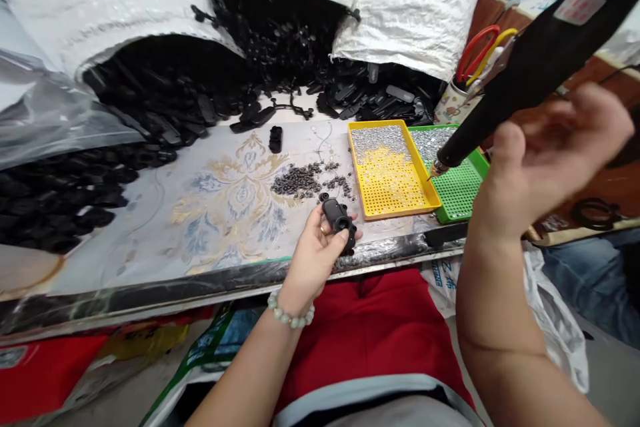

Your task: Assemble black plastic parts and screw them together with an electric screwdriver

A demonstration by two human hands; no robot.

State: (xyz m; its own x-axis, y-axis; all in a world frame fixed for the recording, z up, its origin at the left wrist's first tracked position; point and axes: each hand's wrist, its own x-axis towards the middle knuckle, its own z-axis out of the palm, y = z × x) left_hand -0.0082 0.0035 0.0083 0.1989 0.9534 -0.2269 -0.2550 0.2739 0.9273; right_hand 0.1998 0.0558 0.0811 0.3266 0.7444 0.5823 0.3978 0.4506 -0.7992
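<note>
My left hand [317, 250] grips a small black plastic part [340, 220] just above the table's front edge, fingers wrapped round it. My right hand [545, 160] is raised at the right, with its fingers round the body of a black electric screwdriver [530, 67]. The screwdriver slants down to the left and its tip hovers at the green tray [463, 190]. A yellow tray [390, 170] with several small silver screws lies next to the green one.
Heaps of black plastic parts [165, 107] spill from white sacks [415, 0] at the back and left. A small pile of dark bits [300, 180] lies on the patterned table cover [225, 207]. A cup with red and yellow scissors [477, 57] stands at the back right.
</note>
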